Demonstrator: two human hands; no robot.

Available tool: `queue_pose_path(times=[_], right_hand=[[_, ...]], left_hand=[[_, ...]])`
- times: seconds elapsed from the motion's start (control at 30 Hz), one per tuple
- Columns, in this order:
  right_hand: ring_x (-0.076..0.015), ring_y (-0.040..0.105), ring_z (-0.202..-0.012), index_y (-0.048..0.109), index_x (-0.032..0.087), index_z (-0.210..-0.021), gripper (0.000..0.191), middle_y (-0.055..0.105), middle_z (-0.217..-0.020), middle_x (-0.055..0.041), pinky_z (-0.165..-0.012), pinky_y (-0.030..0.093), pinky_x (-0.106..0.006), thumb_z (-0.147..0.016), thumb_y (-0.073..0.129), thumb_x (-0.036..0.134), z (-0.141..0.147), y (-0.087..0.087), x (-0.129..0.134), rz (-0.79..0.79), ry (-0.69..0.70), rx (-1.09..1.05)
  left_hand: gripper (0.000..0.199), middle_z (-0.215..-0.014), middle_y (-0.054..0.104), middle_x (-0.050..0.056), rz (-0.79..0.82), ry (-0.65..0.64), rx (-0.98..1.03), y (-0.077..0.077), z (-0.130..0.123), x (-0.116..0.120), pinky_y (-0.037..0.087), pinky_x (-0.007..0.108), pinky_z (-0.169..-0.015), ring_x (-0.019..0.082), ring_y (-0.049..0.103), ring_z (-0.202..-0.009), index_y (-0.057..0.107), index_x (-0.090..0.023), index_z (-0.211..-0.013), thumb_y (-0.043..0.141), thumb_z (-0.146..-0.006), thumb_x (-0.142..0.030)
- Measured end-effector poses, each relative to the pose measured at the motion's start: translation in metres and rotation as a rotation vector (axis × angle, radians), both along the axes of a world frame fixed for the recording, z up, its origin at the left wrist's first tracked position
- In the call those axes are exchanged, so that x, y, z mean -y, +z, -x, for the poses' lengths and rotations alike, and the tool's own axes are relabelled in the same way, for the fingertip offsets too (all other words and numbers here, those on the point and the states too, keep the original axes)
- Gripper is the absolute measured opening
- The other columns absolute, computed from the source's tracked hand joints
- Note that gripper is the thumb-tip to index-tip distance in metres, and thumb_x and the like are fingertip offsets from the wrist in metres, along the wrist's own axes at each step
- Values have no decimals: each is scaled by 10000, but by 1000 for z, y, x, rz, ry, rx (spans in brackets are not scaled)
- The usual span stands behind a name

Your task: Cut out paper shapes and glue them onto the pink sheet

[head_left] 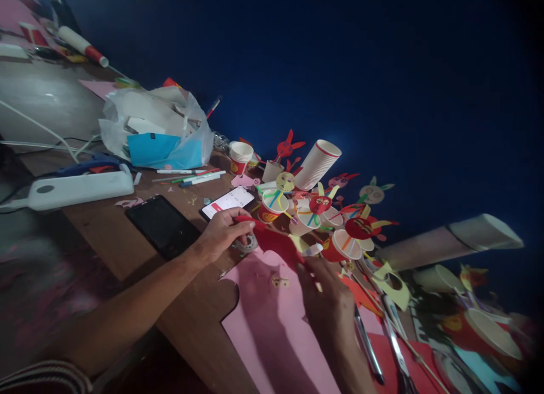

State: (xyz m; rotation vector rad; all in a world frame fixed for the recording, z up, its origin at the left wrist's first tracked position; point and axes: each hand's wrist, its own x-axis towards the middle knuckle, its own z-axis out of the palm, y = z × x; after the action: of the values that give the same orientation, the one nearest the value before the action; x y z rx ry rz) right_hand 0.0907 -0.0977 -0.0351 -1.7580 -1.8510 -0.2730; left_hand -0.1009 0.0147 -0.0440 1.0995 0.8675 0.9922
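Observation:
My left hand (223, 235) is closed, its thumb and finger pinching one end of a piece of red paper (276, 241). At the paper's other end is my right hand (327, 292), blurred and seen from the back, its curled fingers on the edge. Below them lies a large pink paper sheet (276, 331) with a cut, curved edge. Two small drawn paper eyes (280, 282) rest on that sheet. A roll of tape (246, 244) sits just under my left hand. Beside my left wrist is a phone with a lit screen (229, 203).
Paper cups with animal-face figures (320, 204) stand behind my hands, near a cup stack (318, 164). Scissors (395, 337) and a pen (369, 346) lie right. A dark tablet (164, 225), markers (204, 178), power strip (80, 187) and plastic bag (157, 127) are left.

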Motion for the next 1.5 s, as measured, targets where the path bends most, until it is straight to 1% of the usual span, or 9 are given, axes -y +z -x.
queue_pose_path(times=[0.13,0.27,0.5,0.6,0.77,0.97,1.07,1.27,1.5], right_hand=[[-155,614,-750,619,191,-935,128,662,-842,-55,-662,451,-240,-885,516,249,-5,15,7,-178,35,-13],[-185,621,-844,625,189,-998,160,684,-901,-78,-749,474,-293,-878,533,240,17,-5,6,-209,133,26],[-207,621,-812,576,158,-1106,319,684,-952,-88,-691,508,-322,-868,523,364,64,-48,20,143,445,-37],[-208,626,-795,593,170,-1079,281,692,-925,-78,-673,507,-321,-865,527,339,57,-48,27,146,427,-84],[-183,627,-765,638,195,-953,154,700,-852,-51,-677,480,-294,-860,516,175,9,-45,41,97,302,-64],[-230,582,-957,601,195,-1121,295,683,-1039,-62,-785,439,-352,-841,519,153,-36,-58,63,142,281,150],[-254,555,-968,596,196,-1137,310,667,-1058,-67,-776,413,-373,-836,525,165,-38,-61,64,179,226,148],[-233,538,-885,611,215,-1112,325,644,-995,-68,-732,388,-342,-845,474,88,-36,-55,34,274,113,116],[-208,529,-819,626,243,-1065,320,618,-915,-57,-676,374,-292,-836,481,72,-20,-53,-10,382,137,151]], left_hand=[[216,-580,569,-37,-2,86,71,0,-1,-1,379,165,-457,51,476,-453,539,-137,-749,677,-659,-276],[193,-607,573,-39,-60,221,141,3,3,-5,391,164,-482,47,477,-480,546,-143,-738,671,-677,-277],[200,-589,573,-47,-116,287,180,11,11,-5,414,189,-491,59,480,-463,542,-157,-743,679,-656,-275],[182,-595,583,-36,-113,213,96,11,9,-2,425,196,-501,66,502,-469,566,-151,-734,681,-665,-275],[160,-583,598,-14,-114,38,-56,15,3,13,426,198,-525,73,524,-485,579,-146,-717,640,-715,-294],[169,-694,640,27,-102,-431,-219,11,-14,52,442,223,-609,122,587,-638,569,-152,-721,543,-782,-308],[160,-636,597,-9,-235,-521,-465,3,-20,67,377,197,-532,110,538,-590,591,-164,-736,517,-791,-294],[103,-792,640,14,-699,-766,-749,-5,-25,80,383,230,-660,147,569,-736,615,-180,-755,519,-723,-160],[97,-738,614,18,-858,-817,-847,-18,-29,87,387,248,-690,162,562,-766,499,-179,-662,520,-756,-168]])
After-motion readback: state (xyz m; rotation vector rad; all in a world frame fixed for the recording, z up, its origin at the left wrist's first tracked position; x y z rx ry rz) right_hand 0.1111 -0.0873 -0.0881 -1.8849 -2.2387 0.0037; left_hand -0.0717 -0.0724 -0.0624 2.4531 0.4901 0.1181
